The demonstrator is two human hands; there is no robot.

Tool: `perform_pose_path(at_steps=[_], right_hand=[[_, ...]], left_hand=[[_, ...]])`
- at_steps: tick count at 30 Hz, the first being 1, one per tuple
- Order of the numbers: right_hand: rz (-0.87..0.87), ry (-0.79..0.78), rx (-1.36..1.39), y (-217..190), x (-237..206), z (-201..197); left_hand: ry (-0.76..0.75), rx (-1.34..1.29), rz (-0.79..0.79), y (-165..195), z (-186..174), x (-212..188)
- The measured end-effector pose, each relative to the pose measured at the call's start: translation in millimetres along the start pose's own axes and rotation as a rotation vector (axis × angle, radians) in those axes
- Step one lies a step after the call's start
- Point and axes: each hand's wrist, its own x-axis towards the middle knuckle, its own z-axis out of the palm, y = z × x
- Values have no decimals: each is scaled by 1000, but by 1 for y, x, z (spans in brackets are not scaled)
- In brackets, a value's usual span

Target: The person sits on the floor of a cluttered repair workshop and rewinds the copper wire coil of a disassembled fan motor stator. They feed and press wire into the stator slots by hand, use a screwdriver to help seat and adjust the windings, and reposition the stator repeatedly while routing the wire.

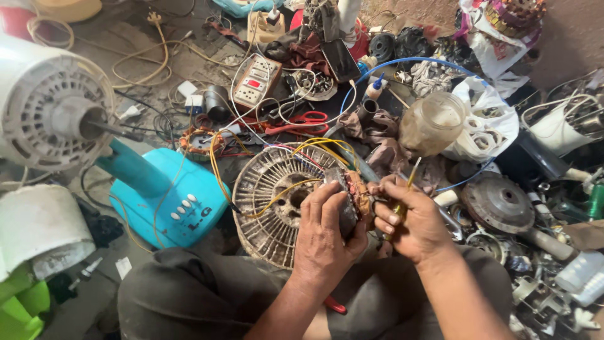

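Holding motor stator over lap, left hand grip wrapping it tight. Right hand pinching yellow-handled tool against copper windings. Yellow wires hanging loose, fan grille lying underneath; winding work looking unfinished.

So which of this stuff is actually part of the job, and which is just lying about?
In hand:
- left hand grips the motor stator with copper windings
- right hand holds a yellow-handled tool against it
- yellow wires run from the stator
- round fan guard beneath

Lying about:
- red scissors
- glass jar
- turquoise fan base
- extension board
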Motion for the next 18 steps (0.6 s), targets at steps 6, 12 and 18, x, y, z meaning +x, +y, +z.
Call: perform_pose_path(at_steps=[6, 12, 18], right_hand=[[12, -220, -36, 1, 5, -10], [-305, -72, -1043, -10, 2, -10], [-104, -246, 222, -3, 3, -21]], left_hand=[[-48, 0, 34, -1, -5, 2], [-74, -16, 38, 1, -2, -2], [-60, -17, 44, 4, -1, -4]])
